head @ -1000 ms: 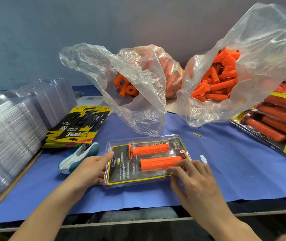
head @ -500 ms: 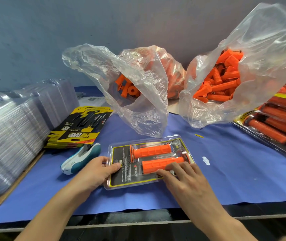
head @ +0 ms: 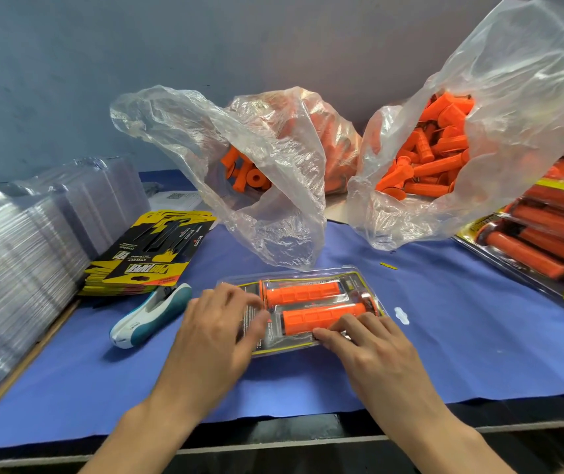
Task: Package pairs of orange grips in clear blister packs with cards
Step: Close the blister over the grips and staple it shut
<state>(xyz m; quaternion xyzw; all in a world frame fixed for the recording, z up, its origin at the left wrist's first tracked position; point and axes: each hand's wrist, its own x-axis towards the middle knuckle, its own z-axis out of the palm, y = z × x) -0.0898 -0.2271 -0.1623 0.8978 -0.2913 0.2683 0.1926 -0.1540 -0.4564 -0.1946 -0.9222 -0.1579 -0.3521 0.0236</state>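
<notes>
A clear blister pack (head: 356, 280) lies on the blue mat in front of me, with a black and yellow card inside and two orange grips (head: 303, 291) side by side. My left hand (head: 217, 331) lies flat over the pack's left part, fingers spread on the plastic. My right hand (head: 369, 347) presses with straight fingertips on the pack's near edge, just below the nearer grip (head: 311, 318).
Two clear bags of loose orange grips (head: 424, 159) stand behind the pack. A stack of cards (head: 147, 254) and empty blister shells (head: 17, 254) lie at the left, with a white and teal stapler (head: 150, 313) beside them. Finished packs (head: 547, 241) pile up at the right.
My left hand has slid from the pack's left edge onto its top. My right hand has shifted left along the near edge. The pack has stayed in place.
</notes>
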